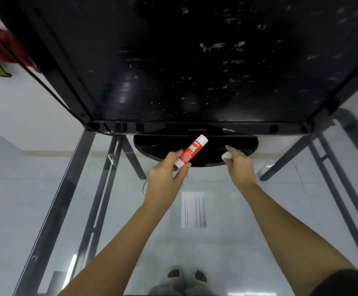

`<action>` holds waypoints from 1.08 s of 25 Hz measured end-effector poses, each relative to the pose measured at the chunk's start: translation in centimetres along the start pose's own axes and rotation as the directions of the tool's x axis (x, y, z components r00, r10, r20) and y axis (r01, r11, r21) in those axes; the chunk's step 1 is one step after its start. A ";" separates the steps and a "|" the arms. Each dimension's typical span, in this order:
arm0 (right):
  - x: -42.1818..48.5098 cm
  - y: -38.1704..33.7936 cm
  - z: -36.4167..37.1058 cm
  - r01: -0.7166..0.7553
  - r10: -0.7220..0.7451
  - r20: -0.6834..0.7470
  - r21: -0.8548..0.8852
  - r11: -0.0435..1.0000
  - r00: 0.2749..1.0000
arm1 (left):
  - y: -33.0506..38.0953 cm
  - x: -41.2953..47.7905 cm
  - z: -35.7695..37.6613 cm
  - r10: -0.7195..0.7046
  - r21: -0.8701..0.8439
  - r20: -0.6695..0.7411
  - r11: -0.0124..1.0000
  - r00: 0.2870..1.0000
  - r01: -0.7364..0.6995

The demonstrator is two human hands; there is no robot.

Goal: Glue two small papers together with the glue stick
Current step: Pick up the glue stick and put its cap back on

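My left hand (167, 175) grips a red and white glue stick (191, 151) by its lower end, and the stick tilts up to the right. To its right, my right hand (239, 165) pinches a small white cap (226, 156) between thumb and fingers, apart from the stick. A small white paper (193, 210) with dark printed lines lies flat on the glass table (248, 242) below and between the hands. I can make out only one paper.
A large black monitor (195, 60) on an oval black base (152, 147) stands at the far side of the table, just beyond both hands. Dark metal table legs (101, 199) show through the glass. Slippers (186, 276) are visible on the floor below.
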State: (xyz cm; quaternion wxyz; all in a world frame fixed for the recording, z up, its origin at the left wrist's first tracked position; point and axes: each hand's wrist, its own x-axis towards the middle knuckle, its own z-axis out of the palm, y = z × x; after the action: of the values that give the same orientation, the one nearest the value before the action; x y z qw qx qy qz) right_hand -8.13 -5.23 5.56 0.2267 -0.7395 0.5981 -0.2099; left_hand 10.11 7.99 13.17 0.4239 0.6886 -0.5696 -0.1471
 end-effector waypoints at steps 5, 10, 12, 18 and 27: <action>1.7 -6.9 -7.1 0.187 -0.103 -0.236 0.370 0.910 0.966 | 1.7 2.2 -0.9 0.065 -0.055 -0.068 0.996 0.996 -0.069; -0.1 -10.4 -12.3 0.115 -0.093 -0.071 0.742 0.661 0.993 | 4.7 3.7 -1.4 0.149 -0.132 -0.118 0.977 0.982 -0.164; -0.9 -10.9 -13.1 0.135 -0.134 -0.063 0.759 0.636 0.989 | 5.4 3.9 -1.5 0.179 -0.131 -0.122 0.972 0.976 -0.194; -1.8 -10.5 -14.1 0.168 -0.161 -0.077 0.705 0.689 0.984 | 5.7 3.2 -1.8 0.279 -0.044 -0.047 0.959 0.959 -0.281; -2.2 -10.3 -13.5 0.173 -0.208 -0.021 0.638 0.750 0.978 | 5.3 2.5 -2.8 0.246 0.005 -0.045 0.969 0.968 -0.246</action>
State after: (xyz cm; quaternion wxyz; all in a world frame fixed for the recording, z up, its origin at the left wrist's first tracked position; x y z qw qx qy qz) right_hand -8.27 -2.38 22.42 0.4562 -0.6812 0.4069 -0.4027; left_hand 9.31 6.91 19.54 0.4519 0.6158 -0.6407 -0.0779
